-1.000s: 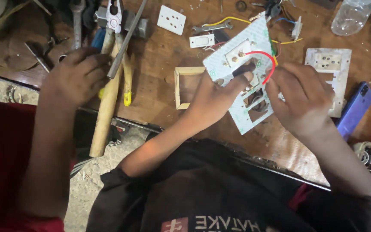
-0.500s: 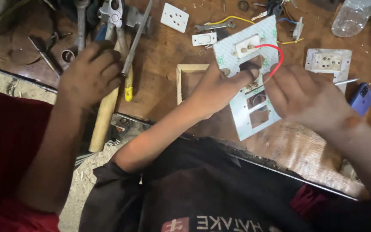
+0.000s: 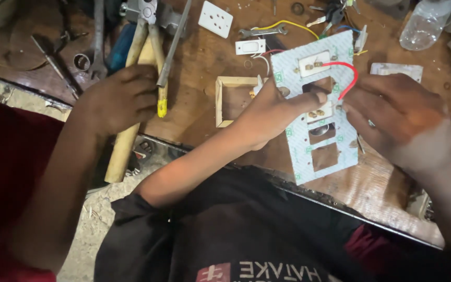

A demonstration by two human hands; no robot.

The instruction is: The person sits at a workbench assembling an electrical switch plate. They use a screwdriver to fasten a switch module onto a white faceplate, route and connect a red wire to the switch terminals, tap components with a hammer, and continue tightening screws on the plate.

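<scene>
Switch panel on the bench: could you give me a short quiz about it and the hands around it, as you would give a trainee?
1. True or false: the person's right hand has its fingertips at the lower end of the red wire that arcs over the white panel.
2. Which hand steadies the panel from the left? A) the person's own left hand B) a co-worker's hand, on an arm from a black sleeve C) none
3. Fill in: the person's left hand lies on tools, over a long ____ handle.

Key: 1 true; 2 B; 3 wooden.
</scene>
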